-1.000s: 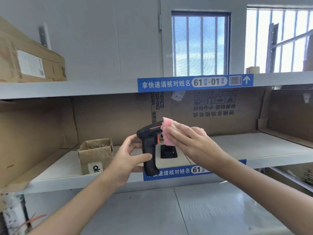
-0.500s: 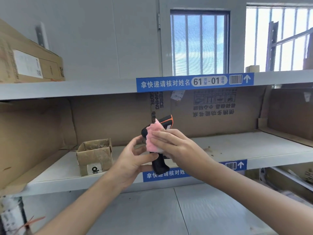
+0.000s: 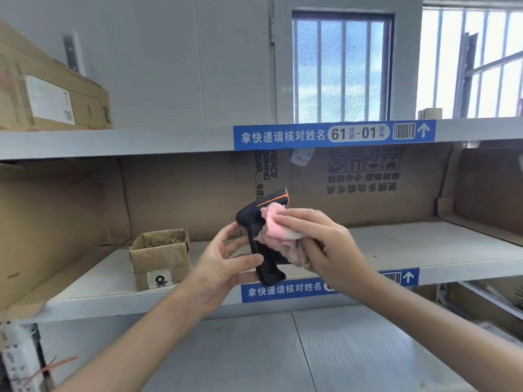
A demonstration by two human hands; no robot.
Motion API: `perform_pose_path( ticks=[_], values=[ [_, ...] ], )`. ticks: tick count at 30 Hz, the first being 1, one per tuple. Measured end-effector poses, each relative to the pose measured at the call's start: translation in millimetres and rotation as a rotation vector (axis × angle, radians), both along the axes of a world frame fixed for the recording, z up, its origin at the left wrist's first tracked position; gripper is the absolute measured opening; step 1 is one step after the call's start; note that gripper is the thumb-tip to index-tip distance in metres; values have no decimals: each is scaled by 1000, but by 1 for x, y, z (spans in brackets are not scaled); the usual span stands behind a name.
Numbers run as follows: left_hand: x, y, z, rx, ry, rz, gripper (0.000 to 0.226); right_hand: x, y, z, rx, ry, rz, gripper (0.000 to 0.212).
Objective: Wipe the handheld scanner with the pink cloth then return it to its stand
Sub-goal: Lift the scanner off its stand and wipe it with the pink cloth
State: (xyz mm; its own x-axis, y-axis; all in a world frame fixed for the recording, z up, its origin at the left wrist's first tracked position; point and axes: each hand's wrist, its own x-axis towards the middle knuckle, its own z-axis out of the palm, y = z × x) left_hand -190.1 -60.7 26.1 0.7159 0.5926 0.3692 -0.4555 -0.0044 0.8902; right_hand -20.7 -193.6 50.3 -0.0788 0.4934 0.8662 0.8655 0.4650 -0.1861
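A black handheld scanner (image 3: 256,222) with an orange stripe is held upright in front of the middle shelf. My left hand (image 3: 223,267) grips its handle from the left, thumb across the lower grip. My right hand (image 3: 319,244) presses a bunched pink cloth (image 3: 276,227) against the right side of the scanner's head and upper handle. The stand is hidden behind the scanner and my hands.
An open small cardboard box (image 3: 160,257) sits on the middle shelf (image 3: 424,250) to the left. Flattened cardboard (image 3: 184,193) lines the shelf's back and sides. A larger carton (image 3: 51,97) rests on the upper shelf at left. Blue label strips (image 3: 334,134) mark the shelf edges.
The scanner's head has turned from pointing right to tilting up and right. My right hand with the cloth slid from the head's front to its side and down toward the handle.
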Motion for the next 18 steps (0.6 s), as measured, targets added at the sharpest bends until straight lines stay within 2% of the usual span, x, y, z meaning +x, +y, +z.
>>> perform_pose_path(
  ticks=[3, 10, 13, 18],
  values=[
    [3, 0, 2, 24, -10, -5, 77, -7, 5, 3, -26, -140, -47, 36],
    [-1, -1, 2, 51, -51, -12, 72, -3, 3, -12, -156, -167, 49, 41],
    [0, -3, 4, -22, -33, -61, 67, -3, 1, -12, -171, -168, 76, 43],
    [6, -7, 10, -88, 30, 6, 39, 0, -6, -10, -190, -247, 102, 45]
  ],
)
